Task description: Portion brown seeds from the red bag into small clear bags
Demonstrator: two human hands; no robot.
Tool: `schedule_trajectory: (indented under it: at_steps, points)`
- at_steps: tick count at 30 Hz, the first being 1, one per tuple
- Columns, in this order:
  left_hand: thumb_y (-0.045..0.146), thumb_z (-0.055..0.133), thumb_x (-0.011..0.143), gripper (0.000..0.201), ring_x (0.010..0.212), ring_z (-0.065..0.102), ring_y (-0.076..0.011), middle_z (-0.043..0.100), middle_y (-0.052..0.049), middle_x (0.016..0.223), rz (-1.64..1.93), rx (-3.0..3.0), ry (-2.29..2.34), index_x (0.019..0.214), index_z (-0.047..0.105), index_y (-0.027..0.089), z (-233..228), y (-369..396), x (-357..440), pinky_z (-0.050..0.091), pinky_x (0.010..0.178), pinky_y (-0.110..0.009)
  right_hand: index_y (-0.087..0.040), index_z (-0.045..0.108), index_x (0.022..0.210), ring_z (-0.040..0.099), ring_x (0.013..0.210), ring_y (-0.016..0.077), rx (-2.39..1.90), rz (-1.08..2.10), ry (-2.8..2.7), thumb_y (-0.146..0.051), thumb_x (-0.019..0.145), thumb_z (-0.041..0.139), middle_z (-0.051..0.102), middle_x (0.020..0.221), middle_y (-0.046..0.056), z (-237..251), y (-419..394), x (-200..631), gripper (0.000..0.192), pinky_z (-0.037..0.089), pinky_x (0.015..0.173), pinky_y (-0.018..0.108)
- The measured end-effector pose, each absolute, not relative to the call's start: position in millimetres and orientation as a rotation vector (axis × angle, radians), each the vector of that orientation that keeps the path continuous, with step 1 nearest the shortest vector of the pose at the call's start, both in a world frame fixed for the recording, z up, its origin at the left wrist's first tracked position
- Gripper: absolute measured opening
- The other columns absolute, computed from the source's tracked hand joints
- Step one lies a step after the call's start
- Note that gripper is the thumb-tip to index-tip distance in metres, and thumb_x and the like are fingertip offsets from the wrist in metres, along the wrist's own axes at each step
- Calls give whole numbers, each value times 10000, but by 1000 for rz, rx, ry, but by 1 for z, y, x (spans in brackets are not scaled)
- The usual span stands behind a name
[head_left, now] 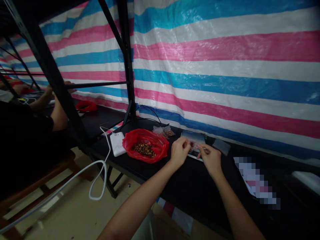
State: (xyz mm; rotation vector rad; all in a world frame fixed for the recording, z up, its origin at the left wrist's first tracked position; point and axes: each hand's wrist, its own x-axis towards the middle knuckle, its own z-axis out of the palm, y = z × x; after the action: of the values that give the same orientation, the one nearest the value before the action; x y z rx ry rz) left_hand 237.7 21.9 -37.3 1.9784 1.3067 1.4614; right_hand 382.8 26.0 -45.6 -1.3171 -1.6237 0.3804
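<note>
My left hand (180,151) and my right hand (211,159) are close together, each pinching an edge of a small clear plastic bag (194,146). Some brownish contents seem to show through the bag, though they are too small to make out. Beneath it lies a flat silver-grey device (193,136), partly covered by my hands. Left of my hands, an open red plastic bag (160,146) holds a heap of small brown and golden pieces (143,149). Behind it are filled clear packets (163,131). Flat clear bags (221,146) lie just right of my right hand.
A white power bank (118,144) with a looping white cable (102,196) sits on the black table (150,170). To the right lies a blurred-out flat object (256,181). Black metal posts (128,66) and striped sheeting (212,73) stand behind. Another person's arm (58,113) is at left.
</note>
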Motion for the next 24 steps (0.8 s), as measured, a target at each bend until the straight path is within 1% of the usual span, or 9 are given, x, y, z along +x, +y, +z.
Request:
schedule_trajectory:
  at_steps: [4,7,10,13,16,18,20,22,24]
  points:
    - [234,474,795,190,590,447,-103,498,14,623,1480,1956,1414,622,516,169,-34,21,235,342,586,-217,-176,639,663,541,400,156,-1310,394,-1655,-451,747,546,550,405,-14,-44,22,384,303,415,509,256]
    - [275,524,780,107,599,497,-100,556,19,666,1412,1996,1252,765,574,182,-35,18,237,389,603,-208,-164,638,691,542,431,151,-1223,533,-1553,-469,734,563,572,461,-2,-40,19,382,317,387,465,243]
    - [300,545,780,183,686,561,-115,622,-16,811,1425,1964,1079,900,599,173,-37,21,237,447,662,-217,-154,649,732,519,427,144,-1152,653,-1461,-486,723,579,562,460,-3,-37,18,380,340,354,425,235]
    - [294,494,821,205,773,588,-145,652,-57,868,1475,1880,1017,848,641,154,-39,25,235,477,742,-257,-156,658,748,538,473,150,-1124,662,-1499,-480,728,590,575,495,3,-34,16,379,332,417,492,254]
    - [334,497,816,238,760,604,-161,660,-54,841,1538,1582,931,851,645,151,-38,22,232,518,696,-281,-183,673,844,615,760,196,-1043,586,-1593,-476,774,540,659,856,69,-33,12,375,330,483,670,304]
    - [376,536,781,259,761,613,-170,654,-46,850,1590,1322,826,866,631,150,-32,14,229,541,637,-286,-229,641,1006,523,1080,234,-984,484,-1558,-471,779,536,542,1201,73,-33,8,369,347,463,826,339]
    - [397,586,735,275,759,615,-174,647,-37,830,1630,1127,747,846,618,147,-23,4,221,550,607,-290,-291,521,1187,399,1228,234,-956,510,-1464,-477,762,558,398,1359,44,-34,4,360,465,433,899,357]
    - [394,633,687,283,725,609,-161,636,-24,779,1633,1036,716,814,612,142,-13,-5,209,554,608,-290,-319,422,1257,477,1164,226,-940,772,-1410,-510,749,559,434,1332,56,-33,2,346,560,470,843,353]
    - [386,670,643,300,694,603,-144,625,-14,756,1609,1021,705,803,609,139,-4,-9,191,554,625,-290,-301,445,1205,613,953,210,-900,1097,-1383,-538,741,552,569,1164,69,-27,2,329,532,506,709,315]
